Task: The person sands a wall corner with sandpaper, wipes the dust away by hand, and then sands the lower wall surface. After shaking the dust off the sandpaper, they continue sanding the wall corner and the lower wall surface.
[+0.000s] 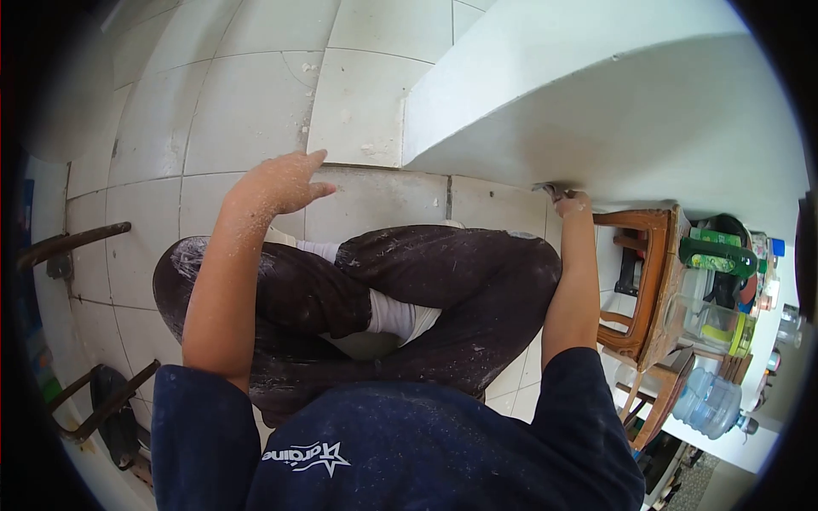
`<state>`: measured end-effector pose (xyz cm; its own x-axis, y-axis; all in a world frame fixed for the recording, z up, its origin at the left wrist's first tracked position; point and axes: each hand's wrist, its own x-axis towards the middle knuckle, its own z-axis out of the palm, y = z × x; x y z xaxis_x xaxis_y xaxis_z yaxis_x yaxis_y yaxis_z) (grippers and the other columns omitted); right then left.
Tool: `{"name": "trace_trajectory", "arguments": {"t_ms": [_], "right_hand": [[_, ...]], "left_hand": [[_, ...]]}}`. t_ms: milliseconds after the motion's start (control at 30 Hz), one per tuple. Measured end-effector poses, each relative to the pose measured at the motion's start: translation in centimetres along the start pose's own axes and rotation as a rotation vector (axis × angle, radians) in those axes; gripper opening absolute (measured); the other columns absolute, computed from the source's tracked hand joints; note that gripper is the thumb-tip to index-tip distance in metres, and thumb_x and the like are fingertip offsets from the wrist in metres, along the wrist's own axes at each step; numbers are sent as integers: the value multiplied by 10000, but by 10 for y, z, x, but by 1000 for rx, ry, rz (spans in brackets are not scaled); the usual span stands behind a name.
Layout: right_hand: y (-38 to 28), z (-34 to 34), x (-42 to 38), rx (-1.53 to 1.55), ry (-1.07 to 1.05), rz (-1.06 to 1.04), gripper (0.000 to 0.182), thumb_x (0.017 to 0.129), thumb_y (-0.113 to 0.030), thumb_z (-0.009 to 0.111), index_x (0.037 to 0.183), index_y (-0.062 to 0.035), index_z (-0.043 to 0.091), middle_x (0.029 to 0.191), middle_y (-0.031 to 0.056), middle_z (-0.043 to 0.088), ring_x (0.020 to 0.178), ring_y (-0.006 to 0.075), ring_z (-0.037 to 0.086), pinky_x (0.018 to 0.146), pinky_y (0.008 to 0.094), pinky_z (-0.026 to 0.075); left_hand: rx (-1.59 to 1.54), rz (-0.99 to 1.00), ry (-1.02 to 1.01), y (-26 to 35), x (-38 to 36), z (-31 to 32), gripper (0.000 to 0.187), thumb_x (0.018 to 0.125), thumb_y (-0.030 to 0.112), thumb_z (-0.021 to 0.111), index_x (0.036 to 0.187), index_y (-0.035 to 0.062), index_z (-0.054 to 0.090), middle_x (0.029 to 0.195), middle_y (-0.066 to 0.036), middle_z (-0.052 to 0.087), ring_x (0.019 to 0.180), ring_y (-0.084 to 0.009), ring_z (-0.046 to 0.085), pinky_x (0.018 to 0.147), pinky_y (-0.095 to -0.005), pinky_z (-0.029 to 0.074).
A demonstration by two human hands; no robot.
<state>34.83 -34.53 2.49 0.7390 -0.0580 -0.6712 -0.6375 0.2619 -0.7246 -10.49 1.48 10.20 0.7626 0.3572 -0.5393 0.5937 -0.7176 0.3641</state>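
My left hand [285, 181], dusted with white specks, hangs over the tiled floor [243, 111] with its thumb and fingers apart and nothing between them. On the right, my right hand [572, 203] is closed on a small grey scrap or pad [548, 188], too small to name, against the lower part of the white wall [622, 128]. A low step [356, 111] with white crumbs on it meets the wall's corner. My crossed legs in dark, dust-marked trousers [452, 264] lie below both hands.
A wooden chair [652, 281] stands just right of my right forearm. Beyond it are green bottles [716, 257], a clear container with a yellow-green rim [720, 328] and a large blue water bottle [707, 402]. Dark curved metal legs [77, 244] stand at the left.
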Motion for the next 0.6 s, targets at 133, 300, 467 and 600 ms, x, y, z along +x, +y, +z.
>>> {"name": "trace_trajectory", "arguments": {"t_ms": [133,300,467,600], "right_hand": [[16,-5,18,-210,8,-20,469,1011,-351,430,1327,-8,475,1279,217,554,976,400,666,786,520,601],[28,23,-28,-94,38,171,506,1039,-348,322,1404,0,360,1323,226,516,1116,499,569,822,549,584],[8,15,-35,38,-66,80,513,1052,-345,230,1446,-26,302,1415,216,435,1214,507,493,872,554,561],[12,12,-26,8,-70,95,544,1049,-388,182,1441,-50,349,1447,195,411,1269,462,464,946,605,494]], "left_hand": [[-1,-17,9,-10,-2,-1,603,938,425,563,1403,63,437,1347,-204,532,1241,-355,514,1024,-442,430],[32,-76,29,-7,-4,-10,591,936,420,564,1382,45,459,1346,-198,536,1238,-348,520,1018,-444,436],[-22,-55,-3,-5,-10,-9,614,934,420,570,1419,70,428,1363,-207,520,1251,-357,504,1042,-426,413],[26,-46,-16,-7,-3,-6,628,936,429,566,1433,75,415,1379,-205,509,1265,-352,497,1048,-425,411]]}}
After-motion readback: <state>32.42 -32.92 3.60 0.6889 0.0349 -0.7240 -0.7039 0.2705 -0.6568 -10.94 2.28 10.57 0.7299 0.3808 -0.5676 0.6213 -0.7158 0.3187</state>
